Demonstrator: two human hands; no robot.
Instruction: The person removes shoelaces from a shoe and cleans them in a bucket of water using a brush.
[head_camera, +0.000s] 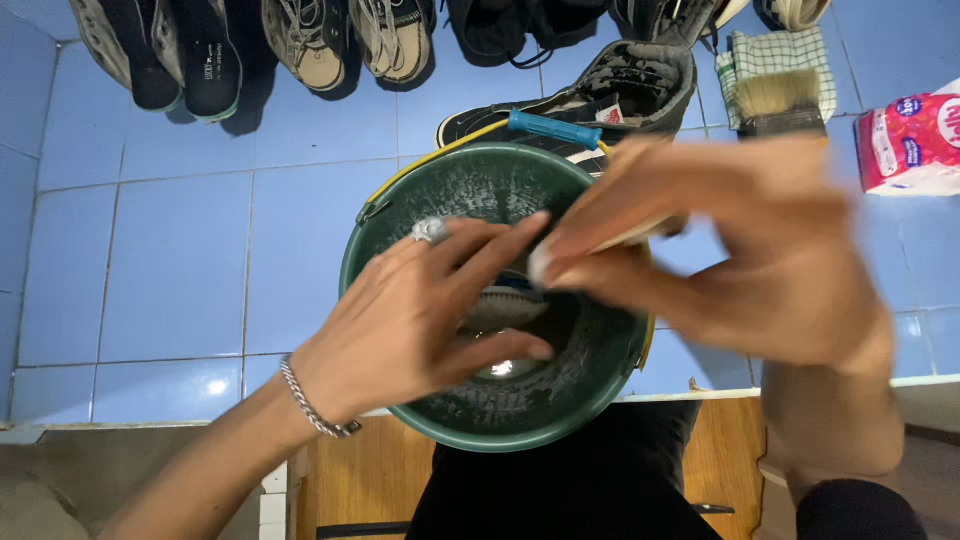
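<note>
Both hands are over a dark green bucket (368, 232) that has wet, foamy walls and a little water at the bottom. My left hand (420, 320), with a ring and a chain bracelet, reaches into it. Its fingers and thumb are curled around a white and blue ribbed object (503, 302) that is mostly hidden. My right hand (745, 255) is blurred by motion. Its fingers are pinched on a thin pale object (632, 234), and the fingertips meet those of my left hand above the bucket's middle.
The bucket's yellow handle with a blue grip (555, 129) lies over its far rim. Behind it are a black shoe (635, 85), a pale-bristled brush (780, 100), a checked cloth (775, 50) and a pink and white packet (915, 140). More shoes (300, 40) line the blue tiled floor.
</note>
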